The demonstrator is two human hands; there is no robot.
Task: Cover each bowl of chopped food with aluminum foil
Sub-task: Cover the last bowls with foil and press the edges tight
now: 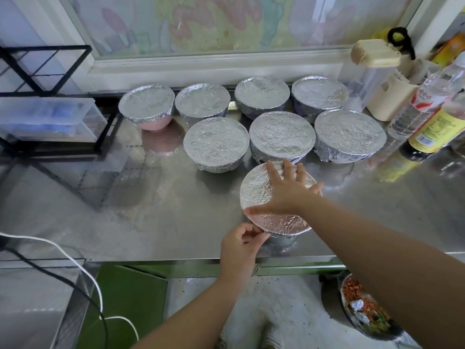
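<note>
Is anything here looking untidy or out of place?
Two things. The right bowl of the middle row has a loose foil flap sticking out at its left side. Below the counter, a dish of chopped food lies uncovered, with crumpled foil scraps in it.

Bare left hand (240,244), bare right hand (284,195), bare forearms (377,248).

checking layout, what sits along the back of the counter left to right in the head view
black rack, pink foil-covered bowl, second foil-covered bowl, third foil-covered bowl, fourth foil-covered bowl, beige-lidded container, clear bottle
</note>
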